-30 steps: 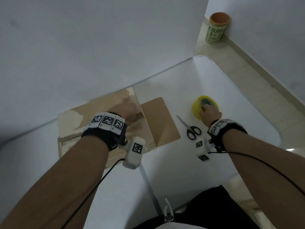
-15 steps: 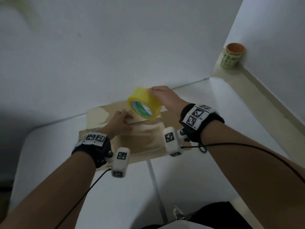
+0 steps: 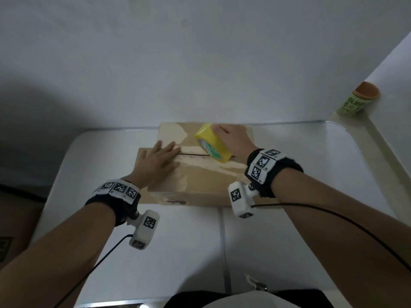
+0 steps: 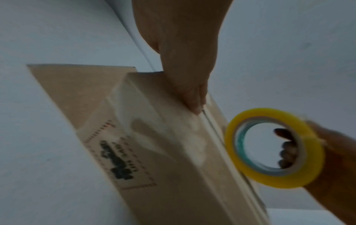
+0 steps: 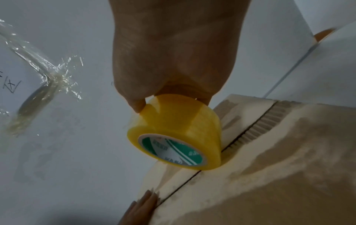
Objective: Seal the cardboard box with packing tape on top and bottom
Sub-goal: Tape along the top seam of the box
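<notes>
Curled round the rim of the yellow tape roll (image 3: 213, 142), the right hand (image 3: 233, 138) has its grip clenched on it, thumb on one side and fingertips (image 4: 285, 148) showing through the hollow core in the left wrist view. The roll is a thick ring of glossy, translucent yellow tape wound on a card core with a green and white printed label (image 5: 173, 150). It stands on edge, touching the top of the cardboard box (image 3: 200, 174) right at the seam (image 5: 248, 137) where the two flaps meet; the flap's cut edge shows its corrugated ribs.

Beside it, the left hand (image 3: 159, 160) lies flat with straight fingers pressing the near flap, its grip released, fingertips at the seam. The box is brown, rectangular and matte, with pale torn patches where the paper skin is peeled, and a dark printed mark (image 4: 117, 159) on its near side. It sits on the smooth white desk (image 3: 300, 230) against the plain wall.

A green cylindrical can (image 3: 353, 101) with an orange lid stands on the floor at the right. Crinkled clear film (image 5: 48, 79) is stuck to the white surface in the right wrist view.
</notes>
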`<state>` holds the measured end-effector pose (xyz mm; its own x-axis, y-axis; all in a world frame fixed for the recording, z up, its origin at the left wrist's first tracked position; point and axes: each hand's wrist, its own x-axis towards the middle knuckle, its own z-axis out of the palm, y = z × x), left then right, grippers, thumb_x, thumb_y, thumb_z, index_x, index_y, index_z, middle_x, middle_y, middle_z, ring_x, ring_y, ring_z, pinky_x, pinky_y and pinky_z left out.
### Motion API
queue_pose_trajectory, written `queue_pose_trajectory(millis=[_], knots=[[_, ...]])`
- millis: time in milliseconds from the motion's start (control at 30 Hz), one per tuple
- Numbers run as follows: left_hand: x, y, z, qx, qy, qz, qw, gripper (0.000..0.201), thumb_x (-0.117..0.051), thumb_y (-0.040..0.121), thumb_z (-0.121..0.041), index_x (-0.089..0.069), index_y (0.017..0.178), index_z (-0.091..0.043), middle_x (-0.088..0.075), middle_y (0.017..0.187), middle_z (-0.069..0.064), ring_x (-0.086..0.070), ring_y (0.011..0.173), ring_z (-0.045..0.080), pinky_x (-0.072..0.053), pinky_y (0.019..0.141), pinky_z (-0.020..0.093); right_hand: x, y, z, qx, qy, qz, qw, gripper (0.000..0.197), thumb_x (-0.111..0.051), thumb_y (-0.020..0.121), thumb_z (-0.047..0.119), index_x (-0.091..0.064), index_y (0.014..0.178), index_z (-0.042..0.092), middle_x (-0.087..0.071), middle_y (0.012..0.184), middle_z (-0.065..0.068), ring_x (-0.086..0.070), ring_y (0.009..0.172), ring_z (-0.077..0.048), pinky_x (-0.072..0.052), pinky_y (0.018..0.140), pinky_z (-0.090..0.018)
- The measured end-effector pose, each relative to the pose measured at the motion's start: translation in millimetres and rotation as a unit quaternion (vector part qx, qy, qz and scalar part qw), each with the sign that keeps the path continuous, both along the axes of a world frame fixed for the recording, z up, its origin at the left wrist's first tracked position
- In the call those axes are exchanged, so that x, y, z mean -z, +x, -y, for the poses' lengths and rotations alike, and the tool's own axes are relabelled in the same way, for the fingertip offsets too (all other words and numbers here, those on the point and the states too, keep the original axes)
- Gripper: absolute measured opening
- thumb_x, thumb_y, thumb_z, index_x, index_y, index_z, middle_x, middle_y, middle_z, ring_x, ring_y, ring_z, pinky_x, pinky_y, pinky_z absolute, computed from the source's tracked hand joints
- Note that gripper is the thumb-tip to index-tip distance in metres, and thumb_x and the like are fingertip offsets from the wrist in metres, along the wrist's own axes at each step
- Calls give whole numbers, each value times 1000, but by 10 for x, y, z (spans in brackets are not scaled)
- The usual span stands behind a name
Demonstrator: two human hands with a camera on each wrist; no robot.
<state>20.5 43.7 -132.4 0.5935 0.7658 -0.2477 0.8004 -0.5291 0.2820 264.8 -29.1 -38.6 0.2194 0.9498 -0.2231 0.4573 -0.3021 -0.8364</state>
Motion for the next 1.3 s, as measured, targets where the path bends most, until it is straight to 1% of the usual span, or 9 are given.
queue_pose_trajectory(millis=[100, 233, 367, 533, 700, 867, 1000, 1233, 1300], knots=[[90, -92, 71, 0, -12, 97, 995, 65, -31, 90, -65, -32, 147, -35, -20, 157, -14, -4, 148, 15, -10, 118, 50, -10, -69, -79, -37, 1, 24, 999, 55, -46, 97, 41, -58, 91, -12, -51, 76, -16, -49, 68, -23, -37, 67, -33], [120, -78, 132, -42, -15, 201, 978, 47, -55, 96, -35, -48, 141, -23, -34, 152, -8, -15, 146, 11, -16, 120, 39, -42, -182, -249, -77, -4, 86, 993, 51, -51, 93, 48, -56, 70, 3, -51, 69, -10, -48, 63, -20, -33, 62, -30], [136, -84, 107, -76, -17, 240, 968, 39, -58, 94, -30, -58, 132, -23, -45, 146, -10, -26, 143, 7, -19, 118, 25, -35, -366, -394, -107, -23, 125, 986, 48, -54, 91, 50, -51, 65, 9, -47, 62, -8, -45, 57, -21, -28, 54, -29], [143, -117, 39, -78, 11, 243, 967, 34, -63, 92, -27, -65, 125, -21, -53, 138, -8, -33, 133, -2, -16, 109, 4, 27, -463, -474, -99, -45, 130, 986, 53, -54, 90, 52, -68, 113, 5, -68, 114, -10, -63, 103, -26, -44, 84, -30], [-48, -54, -15, -113, -63, 280, 951, 31, -67, 88, -31, -70, 118, -23, -64, 125, -9, -48, 123, 2, -28, 101, 3, 93, -493, -487, -89, -63, 111, 988, 58, -54, 91, 51, -60, 125, 4, -61, 128, -10, -58, 115, -26, -42, 92, -30], [-471, 92, -129, -199, -326, 423, 822, 46, -59, 89, -52, -65, 116, -15, -69, 113, -1, -64, 107, 13, -48, 95, 31, 108, -462, -514, -95, -73, 106, 987, 53, -52, 90, 54, -66, 115, 10, -68, 112, -7, -64, 101, -24, -46, 83, -30], [-497, 143, -124, -201, -368, 410, 810, 33, -70, 86, -32, -60, 105, -6, -67, 100, 6, -66, 92, 16, -51, 93, 30, 111, -460, -525, -102, -93, 112, 984, 56, -52, 88, 58, -66, 112, 9, -69, 109, -6, -65, 99, -24, -50, 90, -37], [-485, 106, -46, -220, -370, 460, 777, 18, -65, 90, -24, -64, 91, -7, -67, 89, 7, -64, 87, 14, -51, 85, 23, 69, -459, -530, -139, -120, 136, 973, 55, -53, 82, 67, -63, 77, 13, -68, 84, -5, -66, 81, -26, -50, 76, -36], [-480, 58, -38, -208, -382, 457, 776, 17, -63, 92, -25, -65, 90, -7, -66, 93, 9, -63, 92, 16, -50, 92, 25, -3, -448, -545, -175, -148, 168, 959, 59, -51, 81, 70, -61, 85, 11, -61, 90, -4, -61, 84, -24, -45, 72, -34]])
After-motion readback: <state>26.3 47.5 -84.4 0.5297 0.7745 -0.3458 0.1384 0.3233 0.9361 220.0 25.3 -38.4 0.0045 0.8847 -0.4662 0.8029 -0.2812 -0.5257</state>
